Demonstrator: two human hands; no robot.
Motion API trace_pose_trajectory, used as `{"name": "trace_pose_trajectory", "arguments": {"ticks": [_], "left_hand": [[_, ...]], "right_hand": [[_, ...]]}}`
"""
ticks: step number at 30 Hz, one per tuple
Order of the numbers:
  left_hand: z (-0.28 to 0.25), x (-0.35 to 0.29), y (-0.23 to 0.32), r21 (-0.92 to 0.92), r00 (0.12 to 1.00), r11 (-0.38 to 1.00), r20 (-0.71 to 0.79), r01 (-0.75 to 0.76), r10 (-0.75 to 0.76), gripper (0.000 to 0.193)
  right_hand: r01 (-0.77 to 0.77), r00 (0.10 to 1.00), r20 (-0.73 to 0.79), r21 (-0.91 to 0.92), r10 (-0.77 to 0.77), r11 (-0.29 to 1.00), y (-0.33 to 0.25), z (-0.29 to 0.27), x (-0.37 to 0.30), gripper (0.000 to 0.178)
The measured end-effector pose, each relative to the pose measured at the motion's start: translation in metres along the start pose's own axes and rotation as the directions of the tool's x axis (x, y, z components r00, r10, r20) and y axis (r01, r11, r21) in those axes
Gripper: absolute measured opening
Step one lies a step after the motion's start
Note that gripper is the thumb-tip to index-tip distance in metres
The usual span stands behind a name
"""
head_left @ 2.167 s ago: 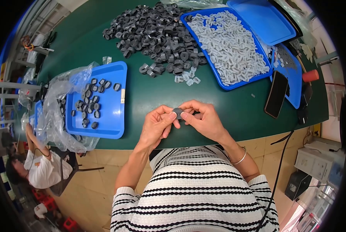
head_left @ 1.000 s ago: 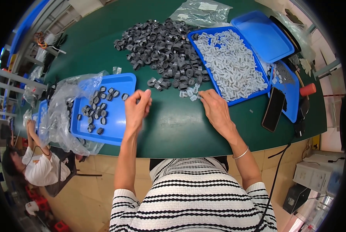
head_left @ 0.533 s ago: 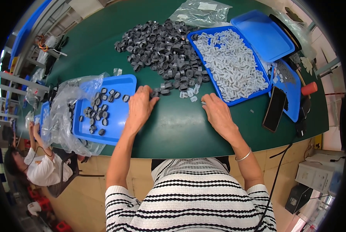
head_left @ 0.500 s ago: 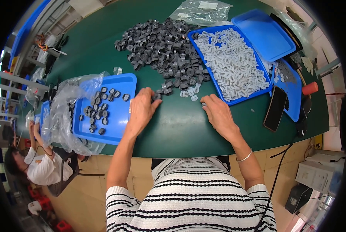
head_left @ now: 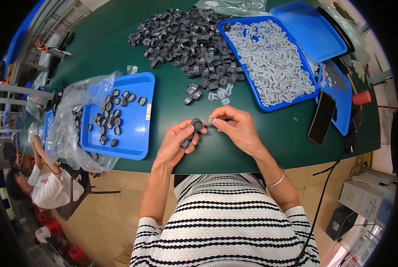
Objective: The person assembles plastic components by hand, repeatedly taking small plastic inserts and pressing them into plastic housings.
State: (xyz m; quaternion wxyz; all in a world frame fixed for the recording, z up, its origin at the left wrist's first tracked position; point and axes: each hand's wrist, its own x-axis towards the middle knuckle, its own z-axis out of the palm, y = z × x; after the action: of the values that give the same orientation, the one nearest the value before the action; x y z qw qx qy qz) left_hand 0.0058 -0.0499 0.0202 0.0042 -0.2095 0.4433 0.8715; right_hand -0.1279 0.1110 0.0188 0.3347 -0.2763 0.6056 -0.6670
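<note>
My left hand (head_left: 176,143) holds a dark grey ring-shaped plastic part (head_left: 197,124) between thumb and fingers, with a second dark part (head_left: 185,143) tucked lower in the same hand. My right hand (head_left: 237,130) pinches a small pale translucent piece (head_left: 210,121) right beside the ring. Both hands hover over the green table (head_left: 172,115) near its front edge. Behind them lies a heap of dark grey parts (head_left: 185,38) and a blue tray of pale pieces (head_left: 270,60).
A blue tray (head_left: 132,129) at the left holds several dark parts, partly under a clear plastic bag (head_left: 70,129). A black phone (head_left: 322,117), an empty blue tray lid (head_left: 309,29) and a red-capped object (head_left: 362,97) lie at the right. Another person (head_left: 43,187) sits at lower left.
Both hands reached out to the loose parts near the heap, then drew back together toward the table's front edge, now each holding a piece.
</note>
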Motion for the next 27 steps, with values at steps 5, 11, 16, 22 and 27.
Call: {"name": "trace_pose_trajectory", "arguments": {"ticks": [5, 11, 16, 22, 27], "left_hand": [[0.016, 0.002, -0.009, -0.026, 0.997, 0.999, -0.077, -0.024, 0.022, 0.034], [0.028, 0.004, -0.019, 0.230, 0.975, 0.964, -0.145, -0.131, 0.167, 0.026], [0.033, 0.000, -0.026, 0.540, 0.946, 0.817, -0.107, -0.203, 0.305, 0.020], [0.031, 0.005, -0.022, 0.579, 0.925, 0.802, -0.206, -0.149, 0.321, 0.020], [0.040, 0.013, -0.030, 0.294, 0.940, 0.940, -0.235, -0.173, 0.247, 0.019]], "right_hand": [[0.081, 0.997, -0.019, 0.024, -0.080, 0.996, 0.000, -0.004, -0.014, 0.014], [-0.007, 0.999, -0.049, 0.308, 0.023, 0.951, 0.009, 0.003, -0.025, 0.013], [0.038, 0.990, -0.140, 0.257, -0.002, 0.966, 0.009, 0.011, -0.028, 0.011], [0.035, 0.994, -0.106, 0.096, -0.025, 0.995, 0.012, 0.006, -0.033, 0.016], [0.007, 0.988, -0.150, 0.236, 0.030, 0.972, 0.008, 0.010, -0.036, 0.013]]}}
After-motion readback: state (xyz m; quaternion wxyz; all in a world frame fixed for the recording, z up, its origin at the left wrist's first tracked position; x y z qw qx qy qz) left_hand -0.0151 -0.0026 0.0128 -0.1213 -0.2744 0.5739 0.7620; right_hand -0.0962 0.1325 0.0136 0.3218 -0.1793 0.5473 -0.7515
